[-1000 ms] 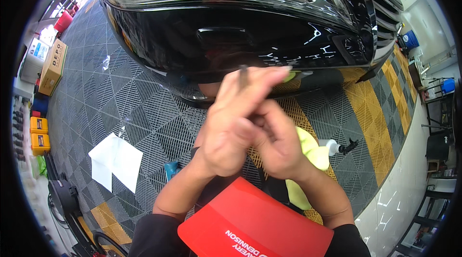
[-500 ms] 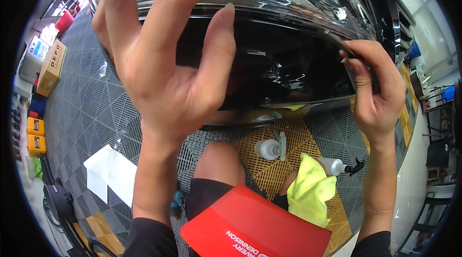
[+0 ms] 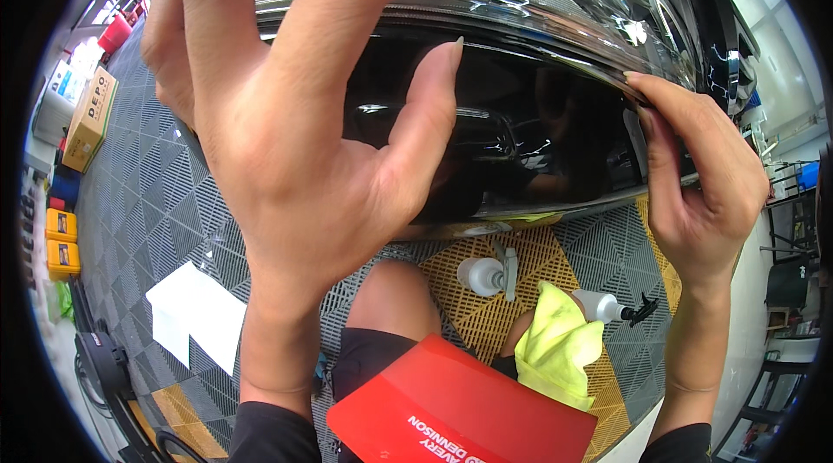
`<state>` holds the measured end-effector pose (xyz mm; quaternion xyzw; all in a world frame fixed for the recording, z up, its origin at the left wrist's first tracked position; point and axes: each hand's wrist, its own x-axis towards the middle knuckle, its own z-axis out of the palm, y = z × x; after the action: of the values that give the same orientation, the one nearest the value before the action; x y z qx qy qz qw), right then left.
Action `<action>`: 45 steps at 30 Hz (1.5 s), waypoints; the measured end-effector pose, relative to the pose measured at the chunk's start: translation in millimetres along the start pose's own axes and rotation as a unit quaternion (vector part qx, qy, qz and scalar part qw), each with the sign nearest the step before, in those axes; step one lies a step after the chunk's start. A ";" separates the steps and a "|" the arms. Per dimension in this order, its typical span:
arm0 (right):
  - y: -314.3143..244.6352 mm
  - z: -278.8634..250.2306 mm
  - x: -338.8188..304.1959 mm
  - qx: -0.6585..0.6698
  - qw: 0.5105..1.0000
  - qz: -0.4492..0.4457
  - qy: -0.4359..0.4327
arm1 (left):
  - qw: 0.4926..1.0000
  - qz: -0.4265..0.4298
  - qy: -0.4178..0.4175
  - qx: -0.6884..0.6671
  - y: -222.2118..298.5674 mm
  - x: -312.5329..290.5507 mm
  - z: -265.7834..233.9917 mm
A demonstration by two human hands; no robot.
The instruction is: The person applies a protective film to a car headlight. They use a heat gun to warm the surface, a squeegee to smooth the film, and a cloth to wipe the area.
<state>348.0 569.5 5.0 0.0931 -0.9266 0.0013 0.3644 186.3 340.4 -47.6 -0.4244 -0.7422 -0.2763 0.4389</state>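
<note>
A clear headlight lens (image 3: 555, 16) with chrome inside runs across the top, above a glossy black curved panel (image 3: 468, 142). My left hand (image 3: 295, 142) is open over the panel's left part. Its fingers are spread toward the lens, some tips lie beyond the upper edge of view, and it grips nothing. At the right end, my right hand (image 3: 703, 159) pinches a thin dark strip (image 3: 612, 79) along the seam between lens and panel. Whether this strip is film or trim, I cannot tell.
Below the panel, two white spray bottles (image 3: 482, 275) (image 3: 599, 305) and a yellow-green cloth (image 3: 555, 341) are near my legs. A red sheet-like piece (image 3: 468, 402) covers my lap. White paper (image 3: 195, 315) lies on the grey floor tiles; a cardboard box (image 3: 89, 120) stands far left.
My right hand has moved slightly right and down, still pinching at the seam. My left hand shifts slightly down, its thumb reaching further right. The car fills the view slightly lower.
</note>
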 end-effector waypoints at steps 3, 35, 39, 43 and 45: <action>0.0 0.2 0.8 -0.006 1.000 -0.007 -0.006 | 1.000 -0.001 0.000 0.005 0.5 -1.5 1.0; -0.4 -1.6 1.8 -0.006 1.000 -0.004 -0.015 | 1.000 0.008 0.004 0.015 1.2 -2.0 -0.2; -0.8 -1.1 2.5 -0.010 1.000 -0.007 -0.014 | 1.000 0.008 0.004 0.016 1.7 -2.8 -0.3; -0.6 -2.2 2.0 -0.012 1.000 -0.004 -0.014 | 1.000 0.009 0.005 0.014 2.5 -2.2 1.1; -0.4 -1.8 1.2 -0.009 1.000 -0.001 -0.014 | 1.000 0.008 0.006 0.015 2.5 -2.2 0.7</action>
<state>348.5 569.1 7.1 0.0911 -0.9315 -0.0087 0.3520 188.7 341.3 -49.8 -0.4221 -0.7402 -0.2643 0.4517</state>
